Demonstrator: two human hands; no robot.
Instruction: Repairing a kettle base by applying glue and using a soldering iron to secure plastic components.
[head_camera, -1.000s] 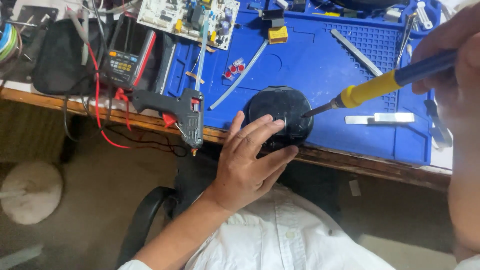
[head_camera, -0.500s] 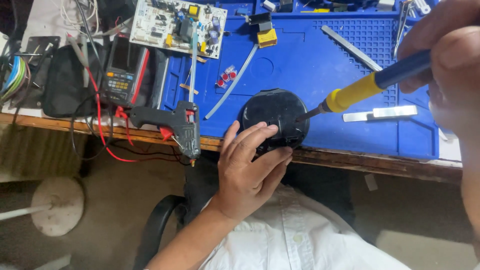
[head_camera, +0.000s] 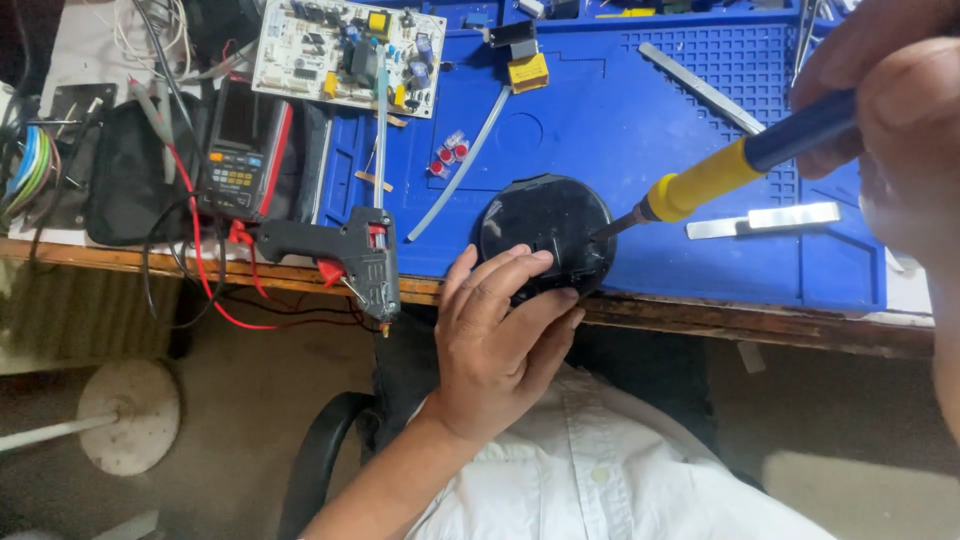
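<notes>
A round black disc-shaped part (head_camera: 550, 222) lies on the blue work mat (head_camera: 620, 130) at the bench's front edge. My left hand (head_camera: 495, 335) grips the disc's near rim, fingers laid over its top. My right hand (head_camera: 880, 110), large and close to the camera at the upper right, holds a screwdriver with a yellow and blue handle (head_camera: 735, 165). The tool's metal tip touches the disc's right side.
A black glue gun (head_camera: 345, 250) hangs over the bench edge left of the disc. Behind it are a multimeter (head_camera: 240, 150) with red leads, a circuit board (head_camera: 345, 45), a yellow component (head_camera: 528, 72), metal strips (head_camera: 765, 220) and small red caps (head_camera: 450, 155).
The view has drifted slightly, so everything sits a little lower in frame. My left hand keeps its hold on the disc and the screwdriver tip stays at its right side.
</notes>
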